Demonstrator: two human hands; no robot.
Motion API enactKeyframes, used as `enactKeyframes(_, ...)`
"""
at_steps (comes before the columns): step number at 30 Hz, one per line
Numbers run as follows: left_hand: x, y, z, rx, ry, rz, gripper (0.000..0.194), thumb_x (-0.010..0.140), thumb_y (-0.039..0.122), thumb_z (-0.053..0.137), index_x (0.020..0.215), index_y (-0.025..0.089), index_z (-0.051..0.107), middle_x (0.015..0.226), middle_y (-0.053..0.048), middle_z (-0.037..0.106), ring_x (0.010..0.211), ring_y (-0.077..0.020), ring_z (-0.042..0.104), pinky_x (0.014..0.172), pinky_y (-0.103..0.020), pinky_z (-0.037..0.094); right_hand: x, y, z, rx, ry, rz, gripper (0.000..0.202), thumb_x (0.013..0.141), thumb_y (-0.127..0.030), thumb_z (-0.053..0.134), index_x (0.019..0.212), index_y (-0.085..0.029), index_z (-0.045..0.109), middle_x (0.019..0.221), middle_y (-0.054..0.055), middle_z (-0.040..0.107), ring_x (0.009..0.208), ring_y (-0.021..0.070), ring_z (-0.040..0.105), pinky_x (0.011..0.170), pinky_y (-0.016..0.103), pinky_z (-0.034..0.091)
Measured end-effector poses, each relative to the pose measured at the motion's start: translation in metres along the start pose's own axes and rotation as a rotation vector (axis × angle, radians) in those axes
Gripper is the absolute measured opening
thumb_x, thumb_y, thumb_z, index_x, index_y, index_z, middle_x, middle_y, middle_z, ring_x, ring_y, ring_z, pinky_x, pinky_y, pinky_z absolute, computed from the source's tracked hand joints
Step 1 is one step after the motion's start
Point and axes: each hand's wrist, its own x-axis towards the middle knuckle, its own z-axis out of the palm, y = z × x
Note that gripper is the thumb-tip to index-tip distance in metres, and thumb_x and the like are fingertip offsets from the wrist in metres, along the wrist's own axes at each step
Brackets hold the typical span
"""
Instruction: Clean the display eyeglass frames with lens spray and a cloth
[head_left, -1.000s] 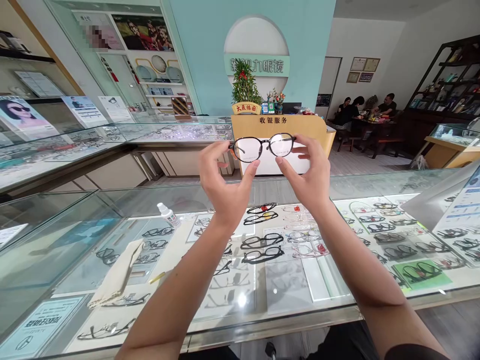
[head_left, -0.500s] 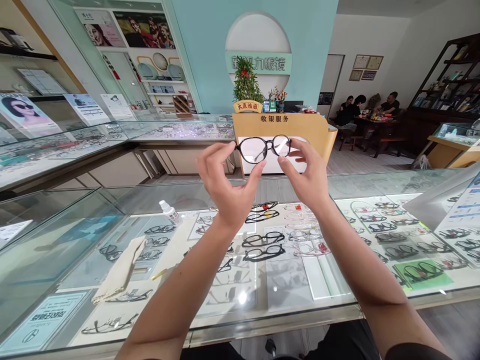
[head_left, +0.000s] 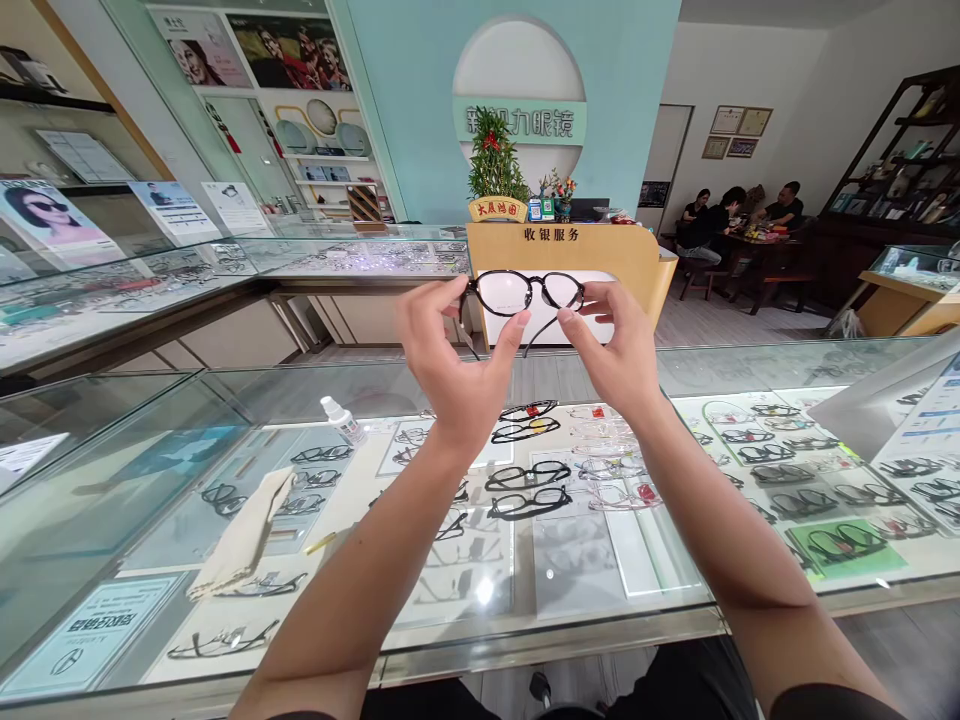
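Head view: a pair of glasses with round black rims and clear lenses [head_left: 536,283] is held up in the air, appearing just above the far edge of the glass-topped display tabletop [head_left: 547,630], about midway along it. The left hand [head_left: 459,350] is closed on one outer corner of the frame, fingers at the hinge and thumb close under the lens. The right hand [head_left: 621,345] pinches the opposite corner, its thumb at the lower rim. The two hands stand apart, with the bridge between them. One thin black temple slants down below the lenses, so the glasses look unfolded.

The step in hand seems to be holding the frame up and facing it, perhaps to look it over. Any next move calls, I judge, for both hands to travel or turn together, since uneven pulling could twist the slim frame; thumbs are best kept off the lenses.

Toward the tabletop's near left corner lies a folded cream cloth [head_left: 246,535]; farther back on that side is a white plastic bottle [head_left: 341,418], tilted. Black-framed spare glasses [head_left: 529,502] sit between the forearms; whether they rest on or under the glass, I cannot tell.
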Motion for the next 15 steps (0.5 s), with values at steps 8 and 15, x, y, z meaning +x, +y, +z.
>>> enactKeyframes(8, 0.0023, -0.0018, -0.0006, -0.032, -0.059, -0.075, 0.048, 0.092, 0.058, 0.087, 0.124, 0.028, 0.069, 0.115, -0.007, 0.074, 0.096, -0.0261, 0.07, 0.087, -0.046, 0.058, -0.0004, -0.001, 0.0005, -0.035, 0.079, -0.034, 0.034, 0.099, -0.057, 0.075, 0.112, -0.029, 0.059, 0.115, 0.004, 0.075, 0.097, 0.0225, 0.074, 0.088, 0.044, 0.058)
enactKeyframes(15, 0.0002, -0.0046, 0.0005, 0.003, -0.134, -0.121, 0.046, 0.097, 0.062, 0.081, 0.125, 0.028, 0.069, 0.113, -0.006, 0.077, 0.099, -0.0259, 0.076, 0.088, -0.045, 0.059, 0.0001, 0.0012, -0.0003, -0.074, 0.126, -0.081, 0.033, 0.098, -0.053, 0.076, 0.112, -0.03, 0.057, 0.114, 0.003, 0.073, 0.094, 0.0214, 0.073, 0.083, 0.043, 0.057)
